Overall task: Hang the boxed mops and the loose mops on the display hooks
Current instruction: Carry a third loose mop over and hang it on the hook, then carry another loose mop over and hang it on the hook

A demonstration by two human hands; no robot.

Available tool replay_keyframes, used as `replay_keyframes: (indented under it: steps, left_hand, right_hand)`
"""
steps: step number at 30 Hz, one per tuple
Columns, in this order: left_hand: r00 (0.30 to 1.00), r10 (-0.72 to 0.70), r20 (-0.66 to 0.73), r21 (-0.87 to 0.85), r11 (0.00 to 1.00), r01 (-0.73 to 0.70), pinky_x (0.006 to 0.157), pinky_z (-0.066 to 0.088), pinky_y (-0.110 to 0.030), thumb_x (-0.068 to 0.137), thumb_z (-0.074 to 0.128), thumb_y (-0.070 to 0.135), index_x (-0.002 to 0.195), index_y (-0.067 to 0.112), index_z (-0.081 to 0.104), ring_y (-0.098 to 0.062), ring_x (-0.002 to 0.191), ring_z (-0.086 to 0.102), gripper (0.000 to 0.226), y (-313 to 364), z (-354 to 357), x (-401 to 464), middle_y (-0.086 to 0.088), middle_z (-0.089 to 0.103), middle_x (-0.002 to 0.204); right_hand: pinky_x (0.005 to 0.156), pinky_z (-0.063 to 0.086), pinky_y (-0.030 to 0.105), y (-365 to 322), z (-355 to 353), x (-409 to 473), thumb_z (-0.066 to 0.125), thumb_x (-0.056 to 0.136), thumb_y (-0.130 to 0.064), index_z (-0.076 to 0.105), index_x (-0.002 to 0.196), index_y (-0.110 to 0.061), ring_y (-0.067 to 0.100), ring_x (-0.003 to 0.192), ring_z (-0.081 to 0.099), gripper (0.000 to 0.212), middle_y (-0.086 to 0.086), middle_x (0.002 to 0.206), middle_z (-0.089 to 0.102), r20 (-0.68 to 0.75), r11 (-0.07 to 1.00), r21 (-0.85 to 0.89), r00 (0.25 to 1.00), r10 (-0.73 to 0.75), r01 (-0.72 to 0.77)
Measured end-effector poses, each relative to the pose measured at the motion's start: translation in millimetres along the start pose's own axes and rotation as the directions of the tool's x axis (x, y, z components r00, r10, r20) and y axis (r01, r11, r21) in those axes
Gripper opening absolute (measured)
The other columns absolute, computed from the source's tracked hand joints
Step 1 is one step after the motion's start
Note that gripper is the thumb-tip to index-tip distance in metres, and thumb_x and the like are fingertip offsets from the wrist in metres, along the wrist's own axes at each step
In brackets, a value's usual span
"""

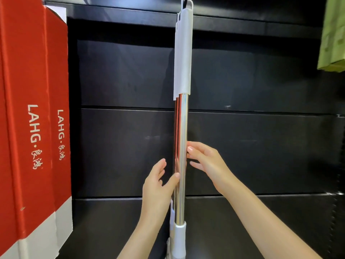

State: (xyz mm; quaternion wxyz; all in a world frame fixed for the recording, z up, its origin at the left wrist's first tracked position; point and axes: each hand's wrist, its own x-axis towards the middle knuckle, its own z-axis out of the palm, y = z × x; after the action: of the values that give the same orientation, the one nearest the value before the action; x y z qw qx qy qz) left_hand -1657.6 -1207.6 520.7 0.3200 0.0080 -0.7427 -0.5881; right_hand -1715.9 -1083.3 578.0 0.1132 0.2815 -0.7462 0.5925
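Note:
Loose mops with shiny metal poles and white plastic grips hang upright from a black hook at the top centre, one behind another. My left hand is to the left of the front pole, fingers apart, thumb touching the metal. My right hand is to the right of the pole, fingers spread, fingertips resting on it. Neither hand wraps around the pole. Two red boxed mops with white lettering hang at the left.
A black panelled display wall fills the background. A green package hangs at the upper right. A slotted upright runs down the right edge.

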Motion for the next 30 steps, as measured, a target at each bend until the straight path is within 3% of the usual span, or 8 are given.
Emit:
replay_keyframes:
  steps: [2,4,8,11,15,20,25,30]
  left_hand:
    - [0.980,0.172,-0.105,0.106,0.981,-0.161,0.102,0.030,-0.019,0.087,0.064,0.025,0.138,0.031,0.042,-0.003,0.130,0.041,0.055,8,-3,-5,0.019,0.045,0.138]
    - [0.894,0.416,-0.167,0.281,0.889,-0.361,0.100,0.029,-0.016,0.089,0.063,0.025,0.135,0.030,0.046,0.000,0.124,0.042,0.050,22,-2,-13,0.023,0.046,0.131]
    - [0.681,0.732,0.017,0.361,0.631,-0.687,0.103,0.039,-0.023,0.089,0.055,0.023,0.129,0.017,0.053,-0.007,0.118,0.049,0.041,45,34,-34,0.005,0.060,0.124]
    - [0.665,0.715,0.215,0.220,0.628,-0.746,0.100,0.033,-0.016,0.089,0.050,0.030,0.131,0.018,0.053,-0.007,0.116,0.049,0.044,55,85,-60,0.003,0.061,0.125]
    - [0.638,0.545,0.544,0.097,0.714,-0.693,0.101,0.028,-0.016,0.092,0.049,0.037,0.138,0.024,0.043,-0.011,0.125,0.046,0.048,56,169,-123,0.006,0.054,0.135]
    - [0.301,0.418,0.857,-0.114,0.724,-0.680,0.105,0.035,-0.027,0.095,0.044,0.043,0.145,0.029,0.029,-0.010,0.132,0.037,0.054,55,265,-242,0.012,0.040,0.145]
    - [-0.022,0.302,0.953,-0.255,0.759,-0.599,0.106,0.037,-0.028,0.094,0.046,0.045,0.145,0.031,0.028,-0.009,0.133,0.039,0.057,70,327,-381,0.011,0.042,0.144]
    - [-0.189,0.220,0.957,-0.286,0.824,-0.489,0.104,0.039,-0.026,0.092,0.049,0.047,0.143,0.031,0.032,-0.006,0.129,0.044,0.056,86,377,-494,0.015,0.045,0.142]
  right_hand:
    - [0.106,0.043,0.036,5,-12,-10,0.050,0.095,-0.030,0.053,0.128,-0.027,0.009,0.120,0.054,0.033,-0.006,0.130,0.058,-0.019,0.994,-0.109,1.000,-0.002,0.000]
    - [0.104,0.043,0.028,11,-28,-26,0.050,0.095,-0.030,0.054,0.128,-0.029,0.005,0.117,0.054,0.033,-0.009,0.128,0.059,-0.048,0.982,-0.189,0.999,-0.012,0.003]
    - [0.092,0.039,0.012,25,-72,-75,0.051,0.094,-0.034,0.052,0.128,-0.035,-0.003,0.113,0.052,0.034,-0.018,0.125,0.057,-0.172,0.931,-0.360,0.985,-0.005,-0.058]
    - [0.102,0.037,0.020,36,-119,-130,0.053,0.093,-0.035,0.049,0.132,-0.034,-0.003,0.120,0.048,0.039,-0.018,0.132,0.052,-0.309,0.865,-0.472,0.951,0.016,-0.168]
    - [0.094,0.035,0.017,47,-195,-238,0.053,0.093,-0.032,0.049,0.132,-0.030,-0.001,0.119,0.046,0.040,-0.014,0.130,0.053,-0.531,0.718,-0.570,0.846,0.051,-0.400]
    - [0.092,0.040,0.025,41,-273,-408,0.051,0.094,-0.032,0.048,0.134,-0.024,0.014,0.120,0.051,0.041,-0.008,0.125,0.055,-0.778,0.426,-0.505,0.610,0.152,-0.751]
    - [0.101,0.037,0.030,23,-307,-579,0.048,0.095,-0.038,0.048,0.133,-0.022,0.016,0.126,0.047,0.041,-0.003,0.134,0.053,-0.922,0.164,-0.284,0.316,0.223,-0.945]
    - [0.100,0.037,0.025,7,-326,-712,0.046,0.091,-0.049,0.049,0.132,-0.024,0.012,0.123,0.050,0.048,-0.006,0.132,0.055,-0.944,0.114,-0.015,0.051,0.326,-0.993]
